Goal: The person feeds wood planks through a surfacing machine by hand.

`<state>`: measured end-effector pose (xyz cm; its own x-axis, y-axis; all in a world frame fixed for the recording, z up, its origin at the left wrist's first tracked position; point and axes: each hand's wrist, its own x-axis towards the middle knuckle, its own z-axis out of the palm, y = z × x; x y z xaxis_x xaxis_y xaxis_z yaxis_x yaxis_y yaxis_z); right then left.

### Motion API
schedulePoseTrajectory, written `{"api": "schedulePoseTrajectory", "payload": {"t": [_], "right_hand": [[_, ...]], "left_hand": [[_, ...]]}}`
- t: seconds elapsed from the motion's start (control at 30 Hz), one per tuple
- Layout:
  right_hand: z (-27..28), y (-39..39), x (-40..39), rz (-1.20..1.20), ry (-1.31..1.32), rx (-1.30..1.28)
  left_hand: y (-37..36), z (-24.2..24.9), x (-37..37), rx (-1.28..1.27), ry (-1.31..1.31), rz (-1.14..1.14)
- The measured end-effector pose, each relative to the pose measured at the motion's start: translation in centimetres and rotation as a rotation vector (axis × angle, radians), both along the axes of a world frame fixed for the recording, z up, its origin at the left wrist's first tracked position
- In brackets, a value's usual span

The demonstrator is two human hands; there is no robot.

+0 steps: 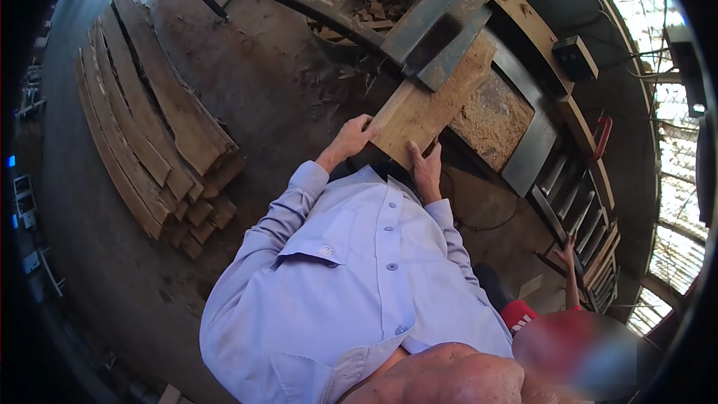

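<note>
Wooden board (407,121) at twelve o'clock, near the blue-grey metal beams (452,67). Left hand (350,139) and right hand (427,170) part-closed on its near end. Likely guiding step; next move calls for level support.

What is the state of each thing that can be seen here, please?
Left hand, closed on the board's edge
Right hand, gripping the board, thumb on top
Board, held in both hands
Machine, running or stopped cannot be told
Sawdust, loose and scattered
Planks, stacked
Wood scraps, heaped
Co-worker's hand, fingers spread
Red clamp, tightness cannot be told
</note>
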<state>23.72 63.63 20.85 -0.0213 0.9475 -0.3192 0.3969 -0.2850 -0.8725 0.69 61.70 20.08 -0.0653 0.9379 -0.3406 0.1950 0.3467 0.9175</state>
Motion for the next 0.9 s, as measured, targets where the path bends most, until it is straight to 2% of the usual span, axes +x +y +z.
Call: {"api": "schedulePoseTrajectory", "payload": {"t": [0.1, 0.17, 0.23, 0.27, 0.37, 0.63, 0.73, 0.8, 0.83, 0.9], "right_hand": [[-0.1, -0.4, 0.7, 0.058, -0.134, 0.002], [-2.1, -0.5, 1.8, 0.119, -0.189, -0.027], [-5.1, -0.5, 2.7, 0.164, 0.032, -0.108], [-2.3, -0.5, 1.8, 0.136, 0.116, -0.182], [-1.9, -0.7, 1.3, 0.07, 0.176, -0.13], [-0.4, 0.0, -2.5, 0.151, 0.122, -0.14], [-0.9, 2.4, -6.0, 0.147, 0.087, -0.079], [0.1, 4.5, -8.1, 0.154, 0.022, -0.051], [-1.8, 5.8, -8.6, 0.158, 0.026, -0.047], [-7.6, 8.0, -8.6, 0.184, -0.011, 0.117]], "left_hand": [[0.2, -0.1, 0.3, 0.003, 0.051, -0.02], [0.3, 0.5, 0.5, -0.094, -0.081, 0.003], [0.4, 0.5, 0.7, -0.102, -0.102, 0.018], [0.4, 0.2, 0.8, -0.113, -0.124, 0.031], [0.3, -0.9, 1.0, -0.051, -0.134, 0.046], [1.2, -1.8, -2.0, 0.05, -0.153, 0.108], [3.0, -3.3, -5.7, 0.063, -0.166, 0.144], [4.7, -2.1, -7.4, 0.062, -0.166, 0.172], [5.3, -1.4, -8.0, 0.067, -0.162, 0.174], [6.4, -0.5, -8.8, 0.045, -0.141, 0.155]]}}
